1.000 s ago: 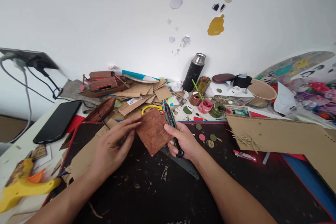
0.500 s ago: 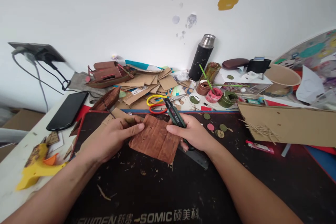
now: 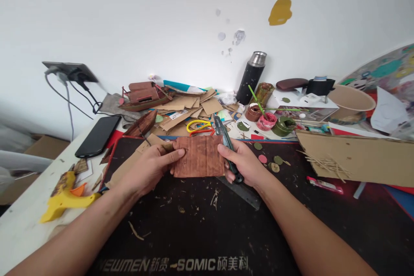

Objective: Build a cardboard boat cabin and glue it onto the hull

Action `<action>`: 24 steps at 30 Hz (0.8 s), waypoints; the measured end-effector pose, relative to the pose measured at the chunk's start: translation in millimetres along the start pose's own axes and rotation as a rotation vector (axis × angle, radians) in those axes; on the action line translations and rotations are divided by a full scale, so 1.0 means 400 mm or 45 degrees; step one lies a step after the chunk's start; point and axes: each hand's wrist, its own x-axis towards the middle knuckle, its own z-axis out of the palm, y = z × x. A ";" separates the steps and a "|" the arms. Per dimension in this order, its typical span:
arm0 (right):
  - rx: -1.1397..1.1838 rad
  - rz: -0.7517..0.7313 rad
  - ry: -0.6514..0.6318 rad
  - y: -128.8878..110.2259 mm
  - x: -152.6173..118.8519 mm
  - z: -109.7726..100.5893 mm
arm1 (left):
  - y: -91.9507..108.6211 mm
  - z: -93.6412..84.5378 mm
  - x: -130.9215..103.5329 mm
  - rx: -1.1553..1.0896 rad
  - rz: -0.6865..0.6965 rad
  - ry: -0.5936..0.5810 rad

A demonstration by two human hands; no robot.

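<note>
Between both hands, above the black mat (image 3: pixel 194 233), is a reddish-brown painted cardboard piece (image 3: pixel 200 157), its long edges nearly level. My left hand (image 3: pixel 155 166) pinches its left edge, thumb on top and fingers mostly hidden behind. My right hand (image 3: pixel 241 161) grips the right edge with the thumb and also holds a dark green utility knife (image 3: pixel 228 144), which slants up and left past the cardboard. Beneath the right hand a metal ruler (image 3: pixel 244 194) lies on the mat. Small fibre scraps (image 3: pixel 214 198) are scattered below the cardboard.
Yellow-handled scissors (image 3: pixel 197 127), cardboard scraps (image 3: pixel 177 103) and a brown model boat (image 3: pixel 145 95) lie at the back. Paint jars (image 3: pixel 283 126) and a black thermos (image 3: pixel 250 79) stand back right. A yellow glue gun (image 3: pixel 64 198) and phone (image 3: pixel 98 136) are left; a cardboard strip (image 3: pixel 355 157) is right.
The cardboard piece has turned from a tilt to nearly level and risen slightly, with both hands still on it. The whole view has shifted a little.
</note>
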 end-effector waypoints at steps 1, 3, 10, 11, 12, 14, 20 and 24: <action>0.011 0.005 -0.021 0.002 -0.001 0.003 | 0.000 0.003 0.001 -0.179 -0.078 0.005; 0.001 0.008 -0.075 0.004 -0.004 0.009 | 0.001 0.009 0.003 -0.627 -0.290 0.023; -0.004 -0.002 -0.120 -0.005 -0.012 0.019 | 0.012 0.013 -0.004 -1.064 -0.503 -0.121; -0.003 0.001 -0.121 -0.006 -0.013 0.018 | 0.011 0.013 -0.007 -1.084 -0.511 -0.142; -0.004 0.003 -0.122 -0.005 -0.013 0.017 | 0.009 0.012 -0.010 -1.101 -0.517 -0.160; -0.003 0.004 -0.125 -0.002 -0.012 0.016 | 0.000 0.011 -0.015 -1.135 -0.530 -0.196; 0.013 0.037 -0.145 0.012 -0.008 0.016 | -0.035 0.014 -0.018 -1.271 -0.508 -0.299; 0.012 0.046 -0.186 0.014 -0.011 0.026 | -0.036 0.019 -0.017 -1.356 -0.446 -0.391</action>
